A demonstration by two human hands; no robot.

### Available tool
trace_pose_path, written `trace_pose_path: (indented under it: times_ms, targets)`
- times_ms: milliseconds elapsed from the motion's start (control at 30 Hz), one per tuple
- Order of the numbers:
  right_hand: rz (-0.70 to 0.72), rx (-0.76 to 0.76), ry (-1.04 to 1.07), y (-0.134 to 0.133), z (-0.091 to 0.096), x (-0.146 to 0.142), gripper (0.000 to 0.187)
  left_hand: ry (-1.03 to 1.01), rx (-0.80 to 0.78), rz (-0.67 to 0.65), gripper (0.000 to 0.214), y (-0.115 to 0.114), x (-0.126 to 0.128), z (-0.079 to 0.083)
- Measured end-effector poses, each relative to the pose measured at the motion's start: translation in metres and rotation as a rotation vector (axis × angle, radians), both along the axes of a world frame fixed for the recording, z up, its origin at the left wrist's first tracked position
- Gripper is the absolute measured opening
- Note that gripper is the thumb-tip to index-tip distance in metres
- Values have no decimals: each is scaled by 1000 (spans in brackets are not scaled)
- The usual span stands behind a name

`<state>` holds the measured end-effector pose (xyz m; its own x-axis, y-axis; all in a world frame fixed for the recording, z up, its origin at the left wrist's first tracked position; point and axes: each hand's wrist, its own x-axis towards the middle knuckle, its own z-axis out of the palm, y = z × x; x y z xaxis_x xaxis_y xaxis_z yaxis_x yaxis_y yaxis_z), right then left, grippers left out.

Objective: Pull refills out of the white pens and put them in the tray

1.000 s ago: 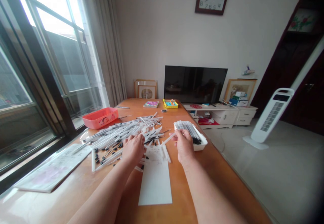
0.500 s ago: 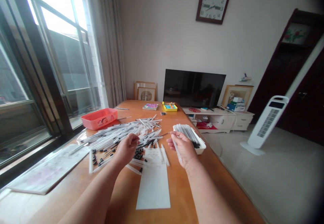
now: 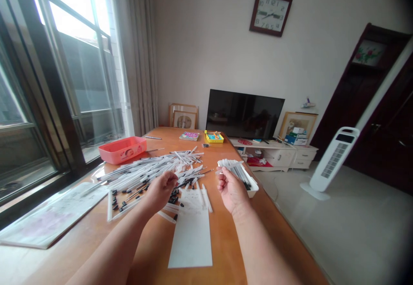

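Pinching one slim, translucent white plastic tube (image 3: 235, 165) between the thumb and the fingers, the right hand (image 3: 232, 190) is nearly closed, and the tube is lying slantwise above its fingertips. Just beyond this hand and a little to its right is a white rectangular plastic tray (image 3: 254, 191), in which many clear tubes with dark ends lie side by side. The left hand (image 3: 160, 192) is curled with its fingers drawn together; whether it has hold of something, I cannot tell. Ahead of the left hand spreads a loose heap of translucent white tubes (image 3: 151, 171), and to its left are scattered small black plastic caps (image 3: 121, 204). Between the two hands, and reaching nearer than them, a long white paper sheet (image 3: 190, 246) lies on the glossy brown wooden table (image 3: 222, 237), with some tubes across its far end. Farther off, ahead and to the left of the left hand, stands a salmon-pink plastic box (image 3: 124, 152).
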<state>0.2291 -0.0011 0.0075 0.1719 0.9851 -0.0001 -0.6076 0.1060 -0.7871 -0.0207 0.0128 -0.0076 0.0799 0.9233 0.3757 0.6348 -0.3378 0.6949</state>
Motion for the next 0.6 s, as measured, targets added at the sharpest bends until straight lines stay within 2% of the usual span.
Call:
trace_pose_path:
  times_ms: [133,300,600]
  targets:
    - [-54,31,3,1,-1,-1,22,14,7,-66,18,-3,2,1]
    - [-100,56,-61,-1,-3,-6,27,20,-10,-72,18,-5,3,3]
    - [-80,85,-141,-4,-2,-12,29,53,10,-69,18,-6,3,4]
